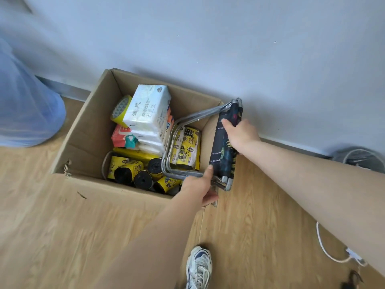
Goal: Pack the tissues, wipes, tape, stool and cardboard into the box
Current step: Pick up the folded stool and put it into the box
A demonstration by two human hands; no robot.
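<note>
An open cardboard box (87, 134) stands on the wood floor against the wall. Inside lie white tissue packs (149, 108), a yellow tape roll (120, 111), a red wipes pack (120, 137), yellow wrapped packs (187, 147) and several black rolls in yellow sleeves (135, 171). A folded stool (226, 142) with a dark patterned seat and metal legs lies tilted over the box's right wall, its legs inside. My right hand (239, 135) grips the seat from the right. My left hand (200, 187) holds the stool's near end at the frame.
A blue curtain or cloth (27, 105) hangs at the left. A white cable (325, 247) and a grey bundle (358, 157) lie on the floor at the right. My shoe (199, 265) stands just in front of the box.
</note>
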